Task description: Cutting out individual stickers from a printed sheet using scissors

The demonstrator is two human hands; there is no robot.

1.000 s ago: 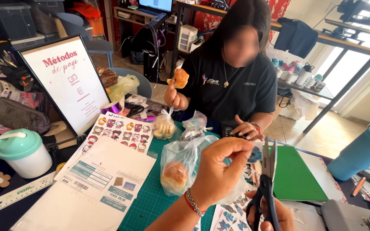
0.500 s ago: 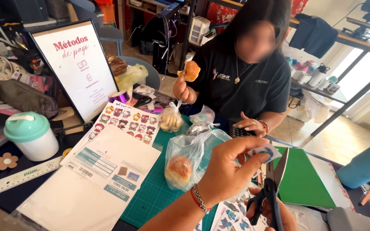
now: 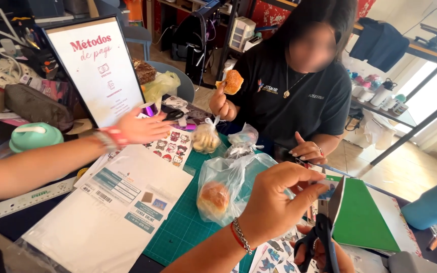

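I am watching my left hand (image 3: 140, 127) stretching out flat, fingers apart and gripping nothing, over the cartoon sticker sheet (image 3: 170, 144) near the black scissors (image 3: 174, 116). My right hand (image 3: 274, 199) is curling up, fingertips pinched on a small blue sticker (image 3: 328, 188), just beside the clear bag with a bun (image 3: 223, 189).

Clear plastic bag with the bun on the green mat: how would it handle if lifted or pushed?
The clear plastic bag looks thin and crinkled, so likely floppy, sagging around the round bun inside. Probably light, since one bun seems to be all it holds. Pushed on the green cutting mat, the film would likely crumple and the bun shift rather than slide cleanly.
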